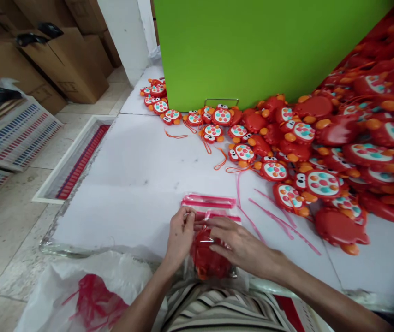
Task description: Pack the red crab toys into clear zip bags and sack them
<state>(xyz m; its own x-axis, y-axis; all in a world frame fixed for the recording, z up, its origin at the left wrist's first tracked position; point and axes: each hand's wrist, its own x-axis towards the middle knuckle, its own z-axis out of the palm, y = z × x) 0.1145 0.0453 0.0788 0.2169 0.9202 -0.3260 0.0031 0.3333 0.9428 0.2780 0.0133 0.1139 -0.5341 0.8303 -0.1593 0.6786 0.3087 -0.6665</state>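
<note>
A red toy (204,253) is contained in a clear bag (226,269) at the near edge of the table (131,175), directly in front of the striped garment (217,310). The toy is rounded and glossy red, with an orange part at its lower end; finer detail is obscured by the film and the fingers. The bag is wrinkled and reflective, and its lower end is placed at the table edge.

The upper edge of the bag is pinched by the left hand (179,235), thumb and fingers together. The right hand (245,242) is laid over the bag from the other side, its thumb and fingers apart.

Flat clear bags with pink bands (209,201) are located just beyond the hands. Loose pink strips (280,221) are scattered to the right of them. The right side is occupied by a heap of red toys (325,182), on some of which white panels with coloured dots are shown; orange cords (176,135) extend from its left part. The far side is bounded by a green panel (252,50).

Open surface is provided left of the hands and toward the far left. The left table edge is bordered by a white-rimmed basket (46,193) at a lower level. At the near left edge, a white plastic bag (114,263) holding pink scraps (96,299) is situated.
</note>
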